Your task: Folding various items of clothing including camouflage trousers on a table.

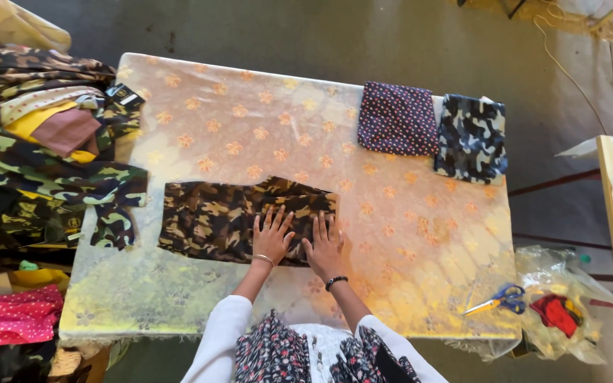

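Observation:
A brown camouflage garment (214, 216) lies partly folded across the middle of a table covered with a flower-patterned plastic sheet (264, 128). My left hand (272, 235) and my right hand (325, 246) rest flat on the garment's right end, fingers spread, side by side. Neither hand grips anything. A thin bangle sits on my left wrist and a dark beaded band on my right wrist.
Two folded pieces lie at the table's far right: a dark dotted one (397, 118) and a blue-grey camouflage one (472, 137). Blue-handled scissors (499, 300) lie at the near right corner. A heap of camouflage, yellow and pink clothes (33, 149) fills the left. A plastic bag (558, 312) sits at right.

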